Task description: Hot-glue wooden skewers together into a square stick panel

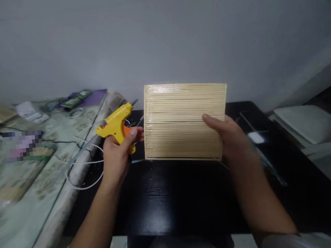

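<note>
My left hand (116, 150) is wrapped round the handle of a yellow hot glue gun (116, 121) with an orange trigger; its dark nozzle points up and right. A rectangular panel of thin wooden sticks (179, 119), laid side by side in a light frame, is held up over the table by my right hand (228, 134). The right thumb lies on the panel's face and the other fingers are hidden behind it. Shiny patches show along the panel's left and top edges. The left fingertips reach close to its left edge; I cannot tell if they touch.
A black table (165, 199) lies below. A white cord (73, 183) loops at the left. On the glass-topped surface (8, 233) at left are a purple sheet (99, 95) and a white object (32, 112). A phone (252, 121) lies at right, near a white stool (298, 122).
</note>
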`<action>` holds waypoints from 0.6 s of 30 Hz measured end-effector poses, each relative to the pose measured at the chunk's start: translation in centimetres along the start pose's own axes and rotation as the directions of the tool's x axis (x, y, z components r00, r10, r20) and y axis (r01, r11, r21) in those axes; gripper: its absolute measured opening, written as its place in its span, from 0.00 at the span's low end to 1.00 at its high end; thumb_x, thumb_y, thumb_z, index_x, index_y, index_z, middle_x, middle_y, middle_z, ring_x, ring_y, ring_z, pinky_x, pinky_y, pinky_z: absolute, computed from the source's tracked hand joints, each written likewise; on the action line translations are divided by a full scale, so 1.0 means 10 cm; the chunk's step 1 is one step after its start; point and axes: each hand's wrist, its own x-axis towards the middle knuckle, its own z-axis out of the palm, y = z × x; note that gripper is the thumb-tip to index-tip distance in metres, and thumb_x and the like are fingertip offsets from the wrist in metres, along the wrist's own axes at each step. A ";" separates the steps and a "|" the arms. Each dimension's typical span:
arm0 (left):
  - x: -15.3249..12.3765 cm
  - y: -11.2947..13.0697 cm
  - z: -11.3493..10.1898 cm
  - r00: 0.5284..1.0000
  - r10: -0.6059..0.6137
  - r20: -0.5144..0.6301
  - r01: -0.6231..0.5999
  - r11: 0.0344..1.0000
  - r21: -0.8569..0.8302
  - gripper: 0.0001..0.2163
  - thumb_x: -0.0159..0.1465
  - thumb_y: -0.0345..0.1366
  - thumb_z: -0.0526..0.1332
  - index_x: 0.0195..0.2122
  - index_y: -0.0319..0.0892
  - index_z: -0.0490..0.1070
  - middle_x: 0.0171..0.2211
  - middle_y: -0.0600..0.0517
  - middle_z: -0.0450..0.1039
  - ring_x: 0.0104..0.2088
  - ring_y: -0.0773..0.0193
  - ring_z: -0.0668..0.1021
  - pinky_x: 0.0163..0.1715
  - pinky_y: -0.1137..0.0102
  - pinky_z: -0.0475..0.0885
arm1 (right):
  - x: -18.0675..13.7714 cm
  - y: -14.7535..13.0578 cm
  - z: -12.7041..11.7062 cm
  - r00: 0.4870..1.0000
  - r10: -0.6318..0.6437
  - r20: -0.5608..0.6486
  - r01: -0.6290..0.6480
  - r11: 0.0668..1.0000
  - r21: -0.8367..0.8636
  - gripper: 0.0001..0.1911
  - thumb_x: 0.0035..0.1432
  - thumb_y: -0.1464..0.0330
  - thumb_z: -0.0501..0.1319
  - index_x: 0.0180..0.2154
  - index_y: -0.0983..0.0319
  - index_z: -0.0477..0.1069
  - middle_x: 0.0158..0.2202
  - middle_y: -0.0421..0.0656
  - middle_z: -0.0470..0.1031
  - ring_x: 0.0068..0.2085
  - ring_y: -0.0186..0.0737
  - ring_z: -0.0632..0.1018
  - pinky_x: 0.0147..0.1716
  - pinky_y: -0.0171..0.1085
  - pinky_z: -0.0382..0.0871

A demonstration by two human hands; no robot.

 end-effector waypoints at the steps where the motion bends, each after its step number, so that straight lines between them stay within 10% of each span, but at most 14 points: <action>1: 0.03 0.04 0.03 0.999 0.037 -0.007 -0.037 0.999 0.025 0.15 0.58 0.44 0.75 0.37 0.37 0.82 0.36 0.46 0.85 0.35 0.59 0.85 0.40 0.67 0.81 | 0.04 -0.03 0.01 0.999 -0.043 0.004 0.043 0.999 -0.006 0.20 0.52 0.54 0.73 0.44 0.57 0.82 0.43 0.45 0.86 0.51 0.60 0.85 0.52 0.57 0.81; 9: 0.13 0.02 0.09 0.992 0.090 -0.092 -0.063 0.963 0.262 0.15 0.53 0.45 0.78 0.32 0.39 0.80 0.26 0.51 0.79 0.25 0.64 0.77 0.26 0.72 0.73 | 0.20 0.02 -0.02 0.991 -0.127 -0.043 0.122 0.988 -0.095 0.22 0.57 0.53 0.70 0.49 0.57 0.81 0.44 0.45 0.86 0.53 0.61 0.84 0.53 0.56 0.80; 18: 0.17 -0.01 0.10 0.995 0.061 -0.073 -0.042 0.970 0.237 0.15 0.51 0.42 0.80 0.32 0.39 0.80 0.28 0.51 0.80 0.29 0.61 0.80 0.31 0.69 0.77 | 0.18 0.05 0.02 0.994 -0.080 -0.080 0.072 0.993 -0.097 0.21 0.54 0.54 0.72 0.47 0.56 0.81 0.46 0.46 0.86 0.53 0.62 0.84 0.52 0.57 0.81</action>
